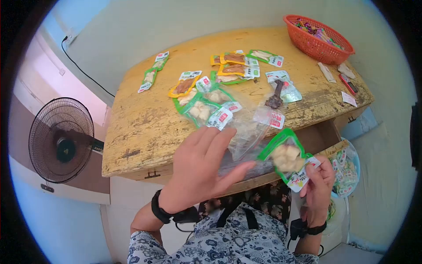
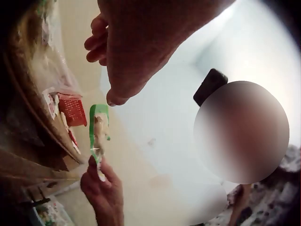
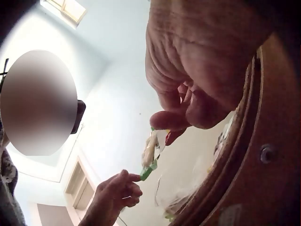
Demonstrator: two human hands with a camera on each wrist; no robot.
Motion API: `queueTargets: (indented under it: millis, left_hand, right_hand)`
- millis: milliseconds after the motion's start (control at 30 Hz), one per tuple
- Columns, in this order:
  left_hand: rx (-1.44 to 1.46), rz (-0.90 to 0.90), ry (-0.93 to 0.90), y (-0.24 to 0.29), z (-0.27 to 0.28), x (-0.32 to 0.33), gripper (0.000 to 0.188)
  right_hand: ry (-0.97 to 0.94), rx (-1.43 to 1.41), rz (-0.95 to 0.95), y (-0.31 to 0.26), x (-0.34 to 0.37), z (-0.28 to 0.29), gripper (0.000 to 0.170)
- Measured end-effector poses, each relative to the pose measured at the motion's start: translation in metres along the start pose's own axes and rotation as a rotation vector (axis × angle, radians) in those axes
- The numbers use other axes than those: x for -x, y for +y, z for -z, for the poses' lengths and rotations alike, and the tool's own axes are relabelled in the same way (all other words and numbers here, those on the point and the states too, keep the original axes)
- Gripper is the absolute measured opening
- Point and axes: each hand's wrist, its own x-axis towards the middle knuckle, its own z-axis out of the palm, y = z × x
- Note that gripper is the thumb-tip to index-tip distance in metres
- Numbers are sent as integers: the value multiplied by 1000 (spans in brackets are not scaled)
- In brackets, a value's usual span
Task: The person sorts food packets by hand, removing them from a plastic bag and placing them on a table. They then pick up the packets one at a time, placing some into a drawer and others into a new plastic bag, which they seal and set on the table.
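My right hand (image 1: 318, 182) pinches the white printed end of a green-edged snack packet (image 1: 288, 158) with pale pieces inside, held up above the open drawer (image 1: 314, 138). To its left is my left hand (image 1: 202, 165), fingers extended and thumb pointing at the packet. In the right wrist view, a fingertip of the left hand (image 3: 113, 195) is right at the packet's green end (image 3: 149, 172). A clear plastic bag (image 1: 246, 138) drapes over the table's front edge, beside green packets (image 1: 200, 111) partly behind the left hand.
On the worn yellow table (image 1: 145, 114) lie orange packets (image 1: 233, 69), green packets (image 1: 149, 77), a dark drumstick-shaped piece (image 1: 275, 94) and a red handheld device (image 1: 348, 83). A red basket (image 1: 314, 46) stands at the back right. A fan (image 1: 61, 140) is left; a blue tub (image 1: 357, 165) of packets is right.
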Motion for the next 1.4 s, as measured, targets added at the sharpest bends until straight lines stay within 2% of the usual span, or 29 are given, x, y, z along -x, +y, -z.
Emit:
queueTargets:
  millis: [100,200,400,600,800,1000,1100,1200,1300,1400]
  left_hand:
    - [-130,-83,27,1,-17,-6,55]
    - [-167,-42,-40,3,-27,-7,42]
    - [-97,-78,26,-4,-38,-9,17]
    - [-73,-151,149,-4,-41,-13,20]
    - [-40,-226,196,-7,-43,-18,31]
    - [-7,-232,252,-3,-45,-19,27]
    - [71,-231,226,-7,-50,-18,34]
    - [71,-195,198,-12,-48,-16,33]
    - [146,-176,241,-21,-53,-14,30]
    - [164,-167,175,-22,-56,-8,26]
  right_hand:
    - [54,14,-54,0,-2,4,14]
    - [27,-16,-79,10,-7,0,14]
    - [-56,-89,-226,16,-26,-12,14]
    - [-158,-168,-267,20,-51,-48,16]
    - [-242,-146,-252,14,-72,-84,18]
    - [-237,-103,-187,31,-103,-105,19]
    - [-299,-51,-108,33,-111,-116,25]
    - [-317,-42,-60,19,-109,-133,37]
    - [-216,-3,3,22,-102,-127,50]
    - [-228,92,128,32,-92,-119,55]
